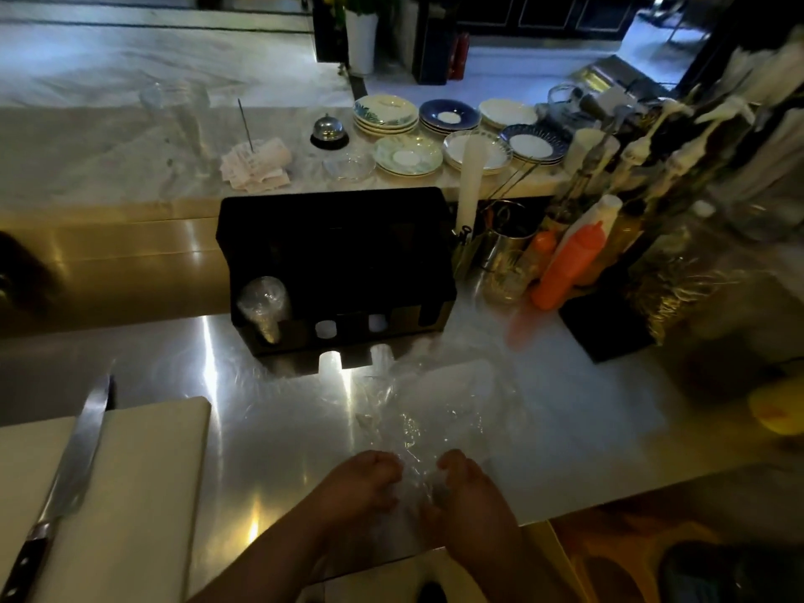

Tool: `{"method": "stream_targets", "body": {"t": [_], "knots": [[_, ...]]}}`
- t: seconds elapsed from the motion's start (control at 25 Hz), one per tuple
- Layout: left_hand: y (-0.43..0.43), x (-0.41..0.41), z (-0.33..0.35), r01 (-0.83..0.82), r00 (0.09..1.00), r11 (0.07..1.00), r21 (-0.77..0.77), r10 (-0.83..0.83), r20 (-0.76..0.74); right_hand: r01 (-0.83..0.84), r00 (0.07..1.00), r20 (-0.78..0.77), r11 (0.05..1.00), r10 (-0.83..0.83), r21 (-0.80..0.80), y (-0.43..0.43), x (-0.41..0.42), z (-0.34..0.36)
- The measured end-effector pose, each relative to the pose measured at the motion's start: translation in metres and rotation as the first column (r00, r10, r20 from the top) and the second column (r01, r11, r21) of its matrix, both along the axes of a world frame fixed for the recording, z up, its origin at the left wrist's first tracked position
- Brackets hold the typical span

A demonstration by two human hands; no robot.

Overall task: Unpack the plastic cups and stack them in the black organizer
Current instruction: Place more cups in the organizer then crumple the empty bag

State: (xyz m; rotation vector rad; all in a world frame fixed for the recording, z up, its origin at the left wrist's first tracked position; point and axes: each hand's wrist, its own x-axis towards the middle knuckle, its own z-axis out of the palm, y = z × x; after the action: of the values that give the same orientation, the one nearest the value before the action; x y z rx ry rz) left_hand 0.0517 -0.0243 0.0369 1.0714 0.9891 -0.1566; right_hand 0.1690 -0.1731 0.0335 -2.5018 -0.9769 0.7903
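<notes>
Two bare hands work at the near edge of a steel counter [269, 428], dim light, some motion blur.

Counter: brushed stainless, reflective, running the full width of the view. A raised marble ledge [108, 158] lies behind it.

Black organizer [335, 254]: stands upright at the back of the counter, centre, against the ledge. Its leftmost slot holds a stack of clear plastic cups [262, 306], tilted. Two pale round shapes show in the low front openings; what they are cannot be told.

White cutting board [143, 493]: near left, with a large kitchen knife [65, 476] lying along it, blade away from the person.

Clear plastic wrapper [430, 411]: lies on the counter in front of the organizer, stretching toward the person. Probably a sleeve of cups inside, but glare and blur hide the contents.

Stacked saucers [435, 132] sit on the ledge, with a service bell [329, 132] to their left. An orange squeeze bottle [570, 267] stands right of the organizer.

Left hand [361, 480] and right hand [465, 480]: close together, each pinching the near end of the wrapper, fingers curled on the film.
</notes>
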Motion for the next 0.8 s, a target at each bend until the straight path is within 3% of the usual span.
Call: {"method": "stream_targets", "body": {"t": [0.16, 0.24, 0.36, 0.56, 0.64, 0.8], "knots": [[0.007, -0.004, -0.007, 0.028, 0.998, 0.978, 0.205, -0.015, -0.065, 0.02, 0.998, 0.061, 0.996, -0.015, -0.091, -0.006, 0.014, -0.005], [0.019, -0.007, -0.008, 0.041, 0.989, 0.904, 0.425, 0.025, -0.147, 0.04, 0.998, 0.044, 0.998, -0.038, -0.042, -0.017, 0.02, -0.002], [0.041, -0.006, -0.001, 0.051, 0.987, 0.809, 0.586, 0.048, -0.153, 0.096, 0.995, -0.046, 0.995, -0.094, 0.039, -0.044, 0.031, 0.01], [0.036, 0.021, 0.014, 0.292, 0.951, 0.699, 0.653, -0.285, -0.12, 0.204, 0.976, -0.106, 0.97, -0.19, 0.133, -0.082, 0.054, 0.023], [0.028, 0.029, 0.013, 0.284, 0.95, 0.665, 0.691, -0.295, -0.106, 0.303, 0.951, -0.134, 0.932, -0.28, 0.201, -0.088, 0.059, 0.026], [0.018, 0.038, 0.014, 0.299, 0.944, 0.709, 0.639, -0.319, -0.088, 0.531, 0.84, -0.322, 0.784, -0.437, 0.323, -0.095, 0.068, 0.036]]}}
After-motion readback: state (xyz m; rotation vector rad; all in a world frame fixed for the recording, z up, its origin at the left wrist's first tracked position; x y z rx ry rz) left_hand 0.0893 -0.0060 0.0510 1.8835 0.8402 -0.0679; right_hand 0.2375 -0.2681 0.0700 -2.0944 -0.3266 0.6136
